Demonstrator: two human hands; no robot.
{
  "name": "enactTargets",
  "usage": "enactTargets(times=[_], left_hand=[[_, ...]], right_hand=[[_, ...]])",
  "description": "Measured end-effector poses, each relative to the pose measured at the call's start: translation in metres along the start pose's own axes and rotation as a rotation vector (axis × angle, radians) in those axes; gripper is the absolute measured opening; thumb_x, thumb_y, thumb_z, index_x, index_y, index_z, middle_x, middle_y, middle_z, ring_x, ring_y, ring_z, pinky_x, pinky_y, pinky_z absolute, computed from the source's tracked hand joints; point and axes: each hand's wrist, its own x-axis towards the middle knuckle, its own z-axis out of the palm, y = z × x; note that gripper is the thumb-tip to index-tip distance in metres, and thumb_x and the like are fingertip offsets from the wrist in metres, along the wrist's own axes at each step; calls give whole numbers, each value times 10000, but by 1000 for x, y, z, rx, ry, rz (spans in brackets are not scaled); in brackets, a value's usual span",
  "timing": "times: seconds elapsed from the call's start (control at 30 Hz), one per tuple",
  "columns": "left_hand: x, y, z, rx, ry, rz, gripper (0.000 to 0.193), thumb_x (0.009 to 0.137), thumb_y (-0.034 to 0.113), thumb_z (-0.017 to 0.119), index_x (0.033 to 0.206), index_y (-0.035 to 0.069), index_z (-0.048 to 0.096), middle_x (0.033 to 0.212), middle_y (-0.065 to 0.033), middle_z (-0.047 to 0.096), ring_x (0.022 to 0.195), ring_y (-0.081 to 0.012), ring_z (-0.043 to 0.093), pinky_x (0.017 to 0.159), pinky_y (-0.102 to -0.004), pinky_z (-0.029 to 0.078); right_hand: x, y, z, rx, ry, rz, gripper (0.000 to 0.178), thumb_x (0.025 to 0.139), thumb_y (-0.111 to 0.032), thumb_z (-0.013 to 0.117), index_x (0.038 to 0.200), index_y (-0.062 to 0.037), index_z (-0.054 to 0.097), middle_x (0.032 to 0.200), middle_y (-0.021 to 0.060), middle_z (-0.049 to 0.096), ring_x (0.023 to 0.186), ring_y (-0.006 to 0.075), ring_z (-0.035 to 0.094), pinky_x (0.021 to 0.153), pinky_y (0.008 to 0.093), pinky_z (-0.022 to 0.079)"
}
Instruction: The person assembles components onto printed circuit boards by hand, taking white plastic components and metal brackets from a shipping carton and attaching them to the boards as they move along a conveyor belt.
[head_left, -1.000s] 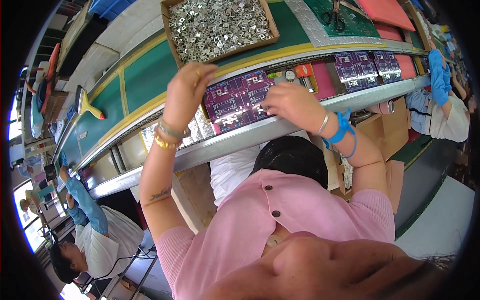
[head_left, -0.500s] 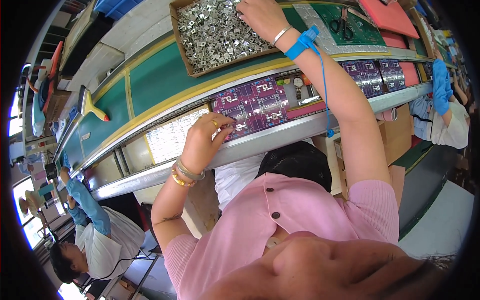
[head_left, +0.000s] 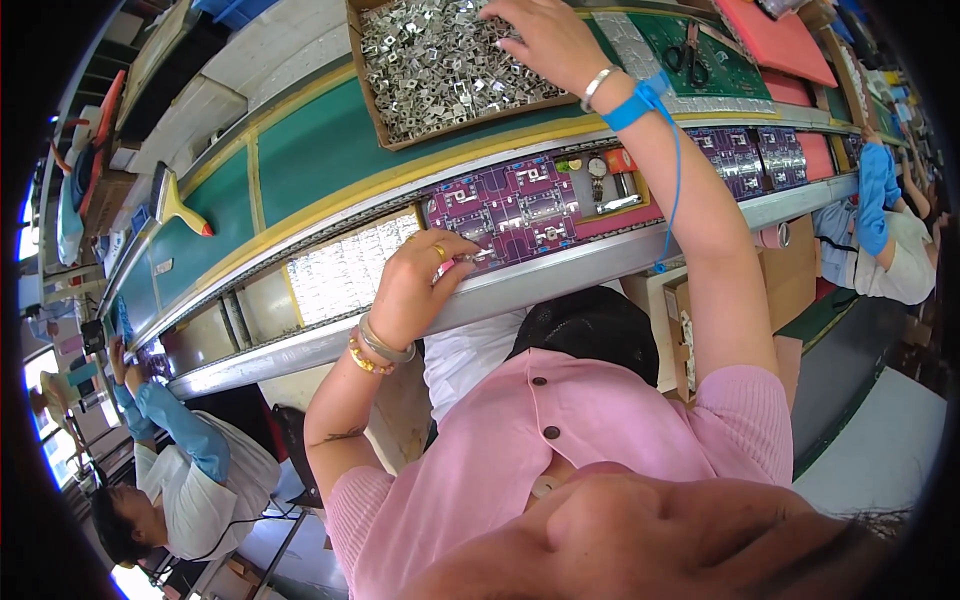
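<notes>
My left hand (head_left: pixel 418 280) bends over the lower left corner of a purple circuit board panel (head_left: pixel 515 205) lying on the rail line. Its thumb and fingers pinch together, with a small silver metal piece (head_left: pixel 482 255) showing at the tips. Several similar silver pieces are seated on the panel. Farther off, my right hand (head_left: pixel 552 42) hovers over the right part of a cardboard box (head_left: pixel 378 110) heaped with loose silver metal pieces (head_left: pixel 440 75). The right thumb and fingers are apart, and nothing shows between them. A blue strap (head_left: pixel 640 105) with a cord circles that wrist.
Left of the panel lies a white sheeted tray (head_left: pixel 350 262). A compartment with a wristwatch (head_left: pixel 597 175) sits to its right, then more purple boards (head_left: pixel 735 160). Scissors (head_left: pixel 688 58) rest on a green board. A yellow-handled brush (head_left: pixel 178 205) lies left. Co-workers sit at both sides.
My right hand has shifted right over the box, and its thumb now shows apart from the fingers. My left hand has moved slightly right and nearer along the panel's edge.
</notes>
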Motion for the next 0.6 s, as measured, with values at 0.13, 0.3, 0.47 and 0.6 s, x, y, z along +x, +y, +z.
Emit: enactTargets(times=[0.13,0.3,0.47,0.6], left_hand=[[-1,0,4,10,16,35,155,743,51,656,896,25,655,887,-106,631,832,-281,595,731,-342,478],[-3,0,5,-11,43,38,163,734,47,663,896,25,657,883,-108,632,830,-279,598,732,-341,480],[-6,-6,5,-29,58,27,169,727,42,667,895,26,658,881,-109,632,826,-278,599,731,-341,481],[-6,-3,3,-38,61,5,174,721,38,671,895,26,657,877,-109,632,818,-277,599,730,-343,481]], right_hand=[[6,0,12,-78,-23,-41,327,745,-106,655,1044,-33,544,986,122,574,987,288,519,894,399,404],[6,4,6,27,-21,-25,311,738,-110,659,1021,-46,546,951,121,575,940,284,534,841,392,430],[-4,4,-19,162,-140,45,250,713,-117,644,936,-52,552,870,98,580,886,279,539,785,383,442],[-12,7,-22,41,-59,-110,238,719,-109,637,937,-58,557,858,88,576,897,270,536,794,380,435]])
